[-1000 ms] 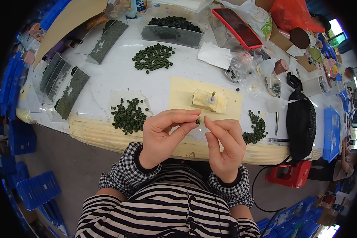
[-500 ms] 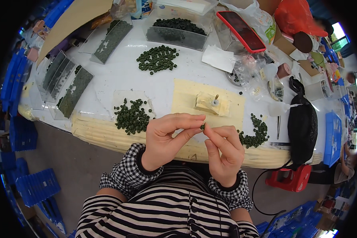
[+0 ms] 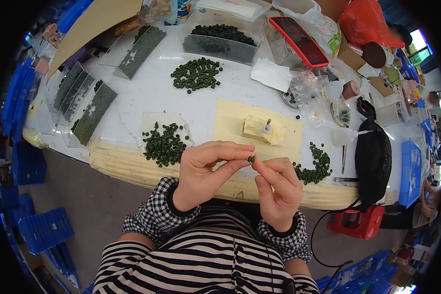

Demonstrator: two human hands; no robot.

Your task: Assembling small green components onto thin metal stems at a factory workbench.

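Note:
Between the thumb and index fingertips of my left hand (image 3: 201, 171) is a small dark green disc-shaped piece (image 3: 251, 159). My right hand (image 3: 281, 191) meets it from the other side with its index fingertip; the right thumb stands apart below. Both hands are over the table's padded near edge. Just beyond them, a small block wrapped in yellow tape (image 3: 262, 129), with a short peg on top, rests on a yellow sheet (image 3: 225, 115). A loose pile of green discs (image 3: 164, 145) lies left of my left hand, and a smaller pile (image 3: 314, 169) lies right of my right hand.
Another disc pile (image 3: 196, 74) is farther back. Clear trays of discs (image 3: 220, 46) stand behind and left. At the right are a red-cased phone (image 3: 301, 41), a white tissue (image 3: 270, 74), tweezers (image 3: 344, 159), a black pouch (image 3: 374, 157) and plastic bags. A red stool (image 3: 357, 223) stands below.
My right thumb and fingers have shifted very slightly downward. The green disc stays at my left fingertips, and it looks slightly turned. The rest of the table is unchanged.

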